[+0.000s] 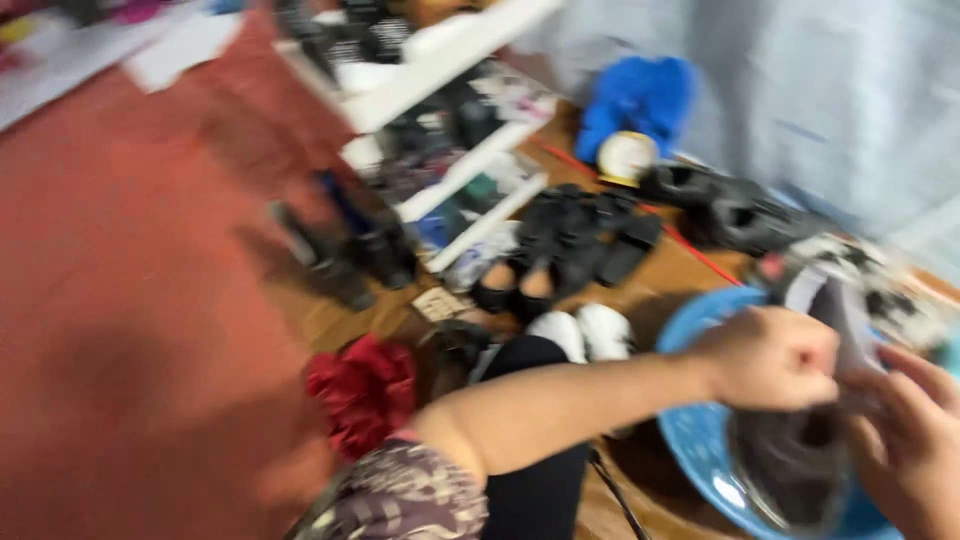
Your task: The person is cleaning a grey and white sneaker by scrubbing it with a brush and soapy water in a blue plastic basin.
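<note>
Patterned sleeve (405, 495) nearest, low in view. Left hand (770, 358) closed tight on dark wet shoe (800, 450) over blue basin (690, 440), near right. Right hand (910, 440) touching shoe, fingers partly bent; grip unclear, cut off by edge. Shoe could slip, water splash onto wooden floor (640, 290). Far shoe rack (440, 90) blurry.

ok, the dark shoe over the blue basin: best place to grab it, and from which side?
Probably the upper rim at its opening, from above. The dark shoe hangs over the blue basin with that edge uppermost, and the left hand pinches it there; the right hand steadies the far side. Motion blur hides finer detail.
</note>
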